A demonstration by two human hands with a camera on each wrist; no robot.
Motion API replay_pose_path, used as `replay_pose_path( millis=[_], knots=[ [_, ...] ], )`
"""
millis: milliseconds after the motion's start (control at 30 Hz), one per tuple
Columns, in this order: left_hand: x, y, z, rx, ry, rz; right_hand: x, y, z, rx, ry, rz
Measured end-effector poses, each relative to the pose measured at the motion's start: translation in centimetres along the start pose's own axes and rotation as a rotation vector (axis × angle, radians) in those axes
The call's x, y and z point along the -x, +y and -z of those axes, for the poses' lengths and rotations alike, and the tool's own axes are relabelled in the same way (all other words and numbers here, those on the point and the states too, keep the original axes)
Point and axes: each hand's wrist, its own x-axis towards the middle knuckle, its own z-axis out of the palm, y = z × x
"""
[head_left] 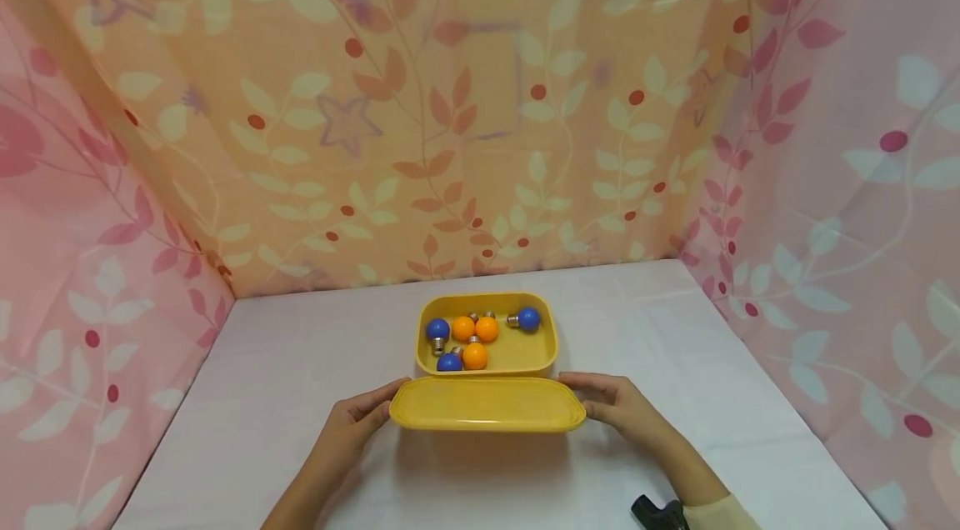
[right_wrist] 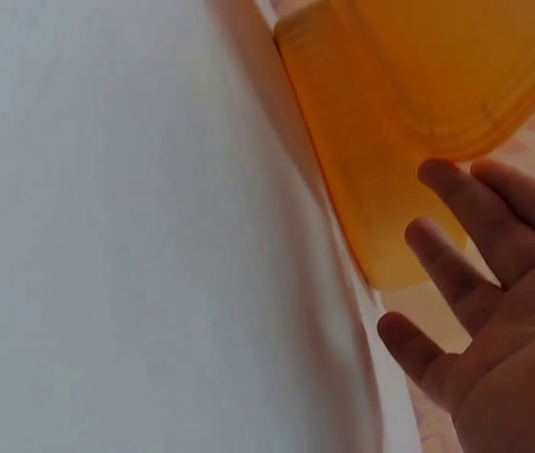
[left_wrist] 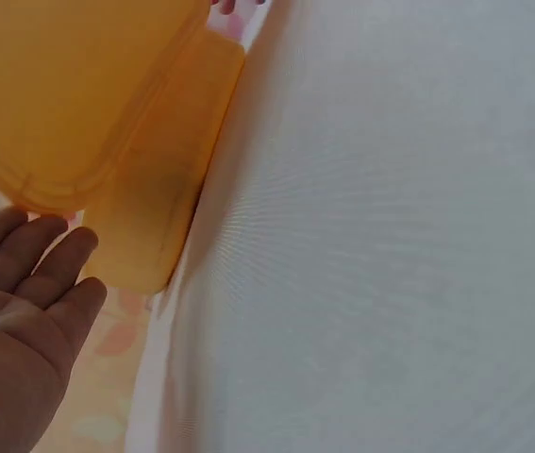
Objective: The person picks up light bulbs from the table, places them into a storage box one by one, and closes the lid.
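Observation:
A yellow plastic lid [head_left: 487, 405] is held up by its two ends, tilted in front of a yellow box [head_left: 551, 351]. My left hand [head_left: 358, 420] grips its left end with thumb and fingers; in the left wrist view that hand [left_wrist: 31, 302] reaches up to the lid's corner. On the other end, my right hand [head_left: 622, 409] pinches the lid, its lower fingers [right_wrist: 442, 255] spread below the edge in the right wrist view. Inside the box lie three blue bulbs, one [head_left: 528, 318] apart at the right, and three orange bulbs [head_left: 475, 356] grouped at the left.
The box stands on a table [head_left: 300, 347] with a white cloth. Patterned curtains [head_left: 420, 97] hang behind and at both sides. A black device [head_left: 660, 512] sits by the right sleeve [head_left: 720, 513] at the bottom of the head view.

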Motion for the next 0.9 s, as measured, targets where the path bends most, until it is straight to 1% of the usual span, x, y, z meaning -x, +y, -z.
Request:
replay_pose_path(
  millis=[67,133,233,400,533,633,733,833,900],
  knots=[
    [-0.1,0.4,-0.1,-0.008,0.033,0.021,-0.2,-0.5,0.0,0.005,0.015,-0.049],
    [-0.3,0.8,-0.2,-0.029,0.054,0.028,-0.3,-0.9,0.0,0.022,0.048,-0.102],
    [-0.6,1.7,-0.5,-0.067,0.081,0.019,-0.6,-1.4,0.2,0.052,0.111,-0.163],
    [-1.1,2.9,-0.7,-0.091,0.075,0.021,-1.0,-1.9,0.3,0.092,0.198,-0.23],
    [-1.3,3.6,-0.7,-0.115,0.057,0.017,-1.4,-2.0,0.3,0.106,0.216,-0.223],
    [-1.3,3.9,-0.6,-0.121,0.059,0.01,-1.7,-1.9,0.4,0.109,0.21,-0.215],
    [-1.5,4.0,-0.6,-0.126,0.065,0.022,-1.8,-1.9,0.3,0.112,0.208,-0.208],
    [-1.8,4.0,-0.6,-0.135,0.091,0.019,-1.9,-1.6,0.3,0.12,0.223,-0.161],
    [-2.2,4.0,-0.6,-0.145,0.113,0.007,-2.1,-1.5,0.1,0.142,0.257,-0.117]
  ],
)
